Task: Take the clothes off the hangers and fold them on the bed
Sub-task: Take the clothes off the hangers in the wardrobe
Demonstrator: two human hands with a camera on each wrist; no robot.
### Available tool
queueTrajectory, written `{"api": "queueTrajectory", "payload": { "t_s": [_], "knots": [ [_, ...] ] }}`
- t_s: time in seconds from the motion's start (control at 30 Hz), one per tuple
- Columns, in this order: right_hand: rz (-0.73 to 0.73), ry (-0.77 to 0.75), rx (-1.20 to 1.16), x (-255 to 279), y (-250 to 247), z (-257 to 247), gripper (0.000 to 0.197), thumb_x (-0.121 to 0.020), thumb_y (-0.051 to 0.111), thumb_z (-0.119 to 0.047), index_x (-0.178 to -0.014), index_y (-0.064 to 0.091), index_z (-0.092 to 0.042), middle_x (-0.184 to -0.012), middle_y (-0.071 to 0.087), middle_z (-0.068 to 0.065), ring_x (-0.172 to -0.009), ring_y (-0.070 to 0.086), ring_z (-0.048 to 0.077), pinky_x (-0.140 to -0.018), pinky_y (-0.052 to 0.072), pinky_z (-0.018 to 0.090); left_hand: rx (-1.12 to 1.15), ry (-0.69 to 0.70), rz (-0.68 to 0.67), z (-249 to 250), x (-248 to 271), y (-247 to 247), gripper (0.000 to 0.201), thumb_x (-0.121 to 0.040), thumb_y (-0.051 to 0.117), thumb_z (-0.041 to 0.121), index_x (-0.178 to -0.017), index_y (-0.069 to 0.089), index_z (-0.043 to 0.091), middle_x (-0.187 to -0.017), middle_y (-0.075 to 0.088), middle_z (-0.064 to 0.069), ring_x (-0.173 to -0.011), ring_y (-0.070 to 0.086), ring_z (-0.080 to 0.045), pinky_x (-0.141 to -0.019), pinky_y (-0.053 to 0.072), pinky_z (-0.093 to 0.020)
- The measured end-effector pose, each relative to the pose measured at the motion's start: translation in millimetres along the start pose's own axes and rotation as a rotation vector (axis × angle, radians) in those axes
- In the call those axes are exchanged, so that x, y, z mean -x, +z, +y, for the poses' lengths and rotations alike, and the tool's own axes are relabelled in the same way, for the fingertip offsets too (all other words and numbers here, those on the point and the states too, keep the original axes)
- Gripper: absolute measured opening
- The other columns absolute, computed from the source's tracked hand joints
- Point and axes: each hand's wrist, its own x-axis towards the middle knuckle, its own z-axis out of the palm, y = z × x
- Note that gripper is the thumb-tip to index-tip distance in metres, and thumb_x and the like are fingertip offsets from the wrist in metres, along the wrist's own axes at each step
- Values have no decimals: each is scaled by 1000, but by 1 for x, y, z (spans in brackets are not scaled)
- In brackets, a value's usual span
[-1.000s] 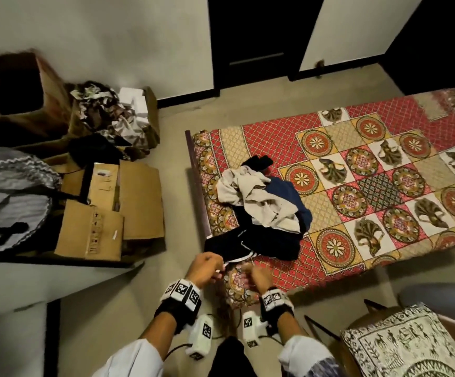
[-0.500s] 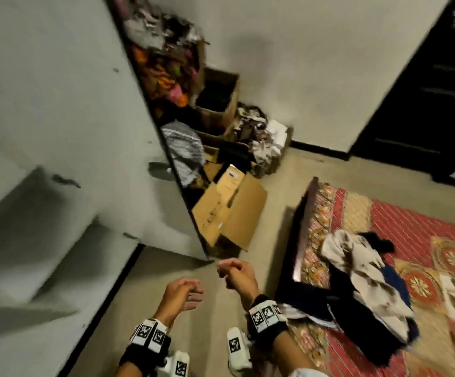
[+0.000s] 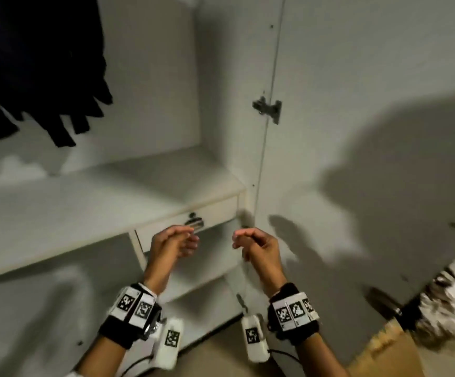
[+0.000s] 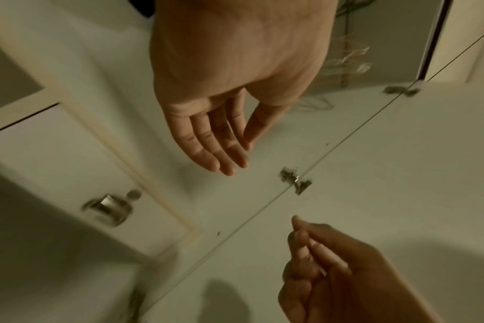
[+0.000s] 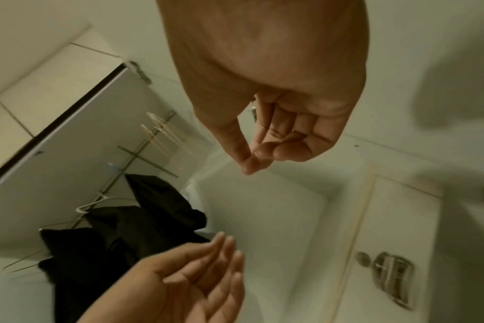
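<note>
**A:** Where did things stand at the wardrobe?

**B:** Both hands were up in front of the open wardrobe (image 3: 220, 110) and held nothing. The left hand (image 3: 173, 242) had loose, nearly straight fingers; the right hand (image 3: 256, 242) was lightly curled, thumb against fingertips, with nothing between them.

**A:** And the clothes?

**B:** Dark clothes (image 5: 130, 220) hung on the rail (image 5: 141, 150) at the upper left, above the shelf (image 3: 106, 197) and well apart from either hand. A white hanger (image 5: 90, 204) showed at the top of one. Some bare hangers sat further along the rail.

**A:** What could have gone wrong?

**B:** I judged the dark pieces overlapped, so a grab at the cloth might have pulled two down together or dragged a hanger off the rail. A tug from below could also have snagged a neckline on the hanger's shoulder. The drawer handle (image 3: 193, 221) sat just beyond the left hand, easy to knock on the way up.
</note>
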Motion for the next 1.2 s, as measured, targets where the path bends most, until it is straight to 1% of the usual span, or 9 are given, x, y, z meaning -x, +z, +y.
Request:
{"api": "queueTrajectory", "payload": {
  "t_s": [0.13, 0.33, 0.47, 0.67, 0.8, 0.9, 0.97, 1.07, 1.2],
  "knots": [
    [-116, -148, 14, -69, 59, -63, 12, -90, 62, 9, -92, 73, 6, -76, 71, 8, -55, 52, 8, -53, 40, 18, -23, 254, 84, 106, -57, -39, 19, -99, 54, 1, -95, 72, 7, -81, 75, -12, -70, 71, -22, -66, 55, -26],
    [-175, -360, -38, -184, 133, -157, 7, -88, 67, 7, -88, 72, 2, -66, 64, -1, -52, 51, 4, -51, 41, 16, -131, 523, 112, 235, -124, -63, 16, -100, 53, -2, -99, 67, -8, -74, 72, -11, -62, 68, -16, -60, 53, -23],
    [-258, -499, -91, -254, 181, -217, 19, -86, 69, 7, -79, 67, -10, -59, 60, -3, -50, 49, 7, -49, 40, 18, -217, 693, 213, 302, -160, -71, 17, -99, 54, -3, -98, 68, -11, -77, 72, -13, -67, 69, -18, -58, 54, -22],
    [-423, -663, -127, -328, 247, -300, 21, -86, 68, 2, -73, 66, -14, -72, 67, 12, -58, 54, 15, -53, 43, 27, -318, 864, 450, 403, -212, -92, 16, -97, 56, -3, -95, 72, -3, -83, 74, -12, -77, 69, -22, -64, 54, -30],
    [-513, -761, -166, -358, 293, -343, 8, -86, 67, 2, -79, 64, -1, -71, 66, 11, -58, 56, 16, -52, 43, 24, -343, 1056, 621, 471, -239, -108, 3, -92, 70, 14, -93, 73, 13, -88, 74, -10, -79, 69, -19, -66, 57, -35],
    [-571, -819, -176, -370, 328, -369, 16, -84, 68, 1, -74, 64, -11, -71, 67, 10, -58, 58, 15, -53, 44, 21, -428, 1111, 729, 515, -257, -119, 44, -75, 82, 49, -106, 68, 21, -97, 72, -1, -93, 72, -18, -80, 62, -41],
    [-576, -873, -185, -377, 350, -385, 16, -85, 68, -4, -75, 64, -16, -76, 70, 8, -63, 63, 16, -56, 46, 22, -522, 1125, 770, 539, -270, -122, 67, -68, 83, 60, -120, 61, 22, -112, 68, 4, -104, 68, -14, -95, 58, -41],
    [-528, -957, -174, -383, 378, -409, 10, -86, 72, -26, -92, 66, -24, -93, 73, -4, -83, 72, 15, -68, 56, 32, -702, 1157, 804, 569, -287, -124, 89, -76, 83, 54, -146, 39, 21, -142, 51, 0, -129, 52, -14, -108, 45, -31],
    [-458, -995, 15, -384, 409, -446, 61, -81, 69, -63, -131, 53, -31, -134, 61, -3, -111, 66, 16, -87, 61, 47, -797, 1262, 748, 605, -309, -127, 108, -78, 85, 41, -160, 17, 18, -163, 28, -8, -148, 34, -25, -117, 34, -38]
  ]
}}
